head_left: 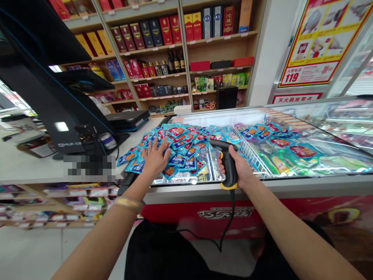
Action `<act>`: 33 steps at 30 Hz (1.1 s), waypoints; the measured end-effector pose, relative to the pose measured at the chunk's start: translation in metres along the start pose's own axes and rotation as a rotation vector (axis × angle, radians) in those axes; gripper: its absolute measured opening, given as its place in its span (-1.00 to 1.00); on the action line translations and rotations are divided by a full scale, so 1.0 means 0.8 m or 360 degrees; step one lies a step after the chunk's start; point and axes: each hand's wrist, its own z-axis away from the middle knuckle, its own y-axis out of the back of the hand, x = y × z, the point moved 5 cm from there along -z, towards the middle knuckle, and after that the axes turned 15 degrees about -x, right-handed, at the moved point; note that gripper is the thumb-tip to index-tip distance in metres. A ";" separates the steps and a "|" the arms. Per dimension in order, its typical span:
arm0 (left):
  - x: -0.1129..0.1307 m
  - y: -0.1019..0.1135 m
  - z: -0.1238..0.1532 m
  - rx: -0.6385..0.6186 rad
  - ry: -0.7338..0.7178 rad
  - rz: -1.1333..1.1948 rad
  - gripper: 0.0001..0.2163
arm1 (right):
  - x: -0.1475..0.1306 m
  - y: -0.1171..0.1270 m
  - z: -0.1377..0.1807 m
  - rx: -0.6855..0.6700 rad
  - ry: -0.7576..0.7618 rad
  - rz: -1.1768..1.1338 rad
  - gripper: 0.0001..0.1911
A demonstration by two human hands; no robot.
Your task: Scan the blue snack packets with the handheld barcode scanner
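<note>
My left hand (155, 157) lies flat with its fingers spread on a heap of small blue and red snack packets (186, 146). The heap rests on the glass top of a chest freezer (192, 190) and reaches onto the counter at its left. In my right hand (240, 167) is a black and yellow barcode scanner (230, 169), my fingers wrapped round its handle. The scanner's head points left, over the heap's right side. Its cable (231, 217) hangs down in front of the freezer. More packets (274, 134) lie on the glass to the right.
A checkout terminal (62, 101) stands on the white counter (17, 167) at the left. Through the freezer glass show a white wire basket (252, 149) and green packages (279, 161). Shelves with boxed bottles (150, 33) rise behind. A wall poster (320, 46) hangs at the right.
</note>
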 end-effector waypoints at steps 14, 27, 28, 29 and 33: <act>0.060 0.015 -0.006 0.0100 -0.0135 0.0011 -0.47 | -0.035 0.036 0.027 0.0065 0.0145 -0.0079 -0.54; 0.320 -0.051 -0.059 -0.0076 -0.0770 0.0111 -0.40 | -0.143 0.144 0.096 0.0393 0.0426 0.0019 -0.55; 0.339 -0.061 -0.069 -0.0145 -0.0782 0.0141 -0.38 | -0.148 0.150 0.099 0.0415 0.0446 0.0013 -0.55; 0.356 -0.070 -0.079 -0.0203 -0.0782 0.0174 -0.37 | -0.151 0.154 0.101 0.0432 0.0462 -0.0001 -0.55; 0.401 -0.097 -0.117 -0.0329 -0.0733 0.0309 -0.33 | -0.152 0.160 0.102 0.0441 0.0474 -0.0066 -0.55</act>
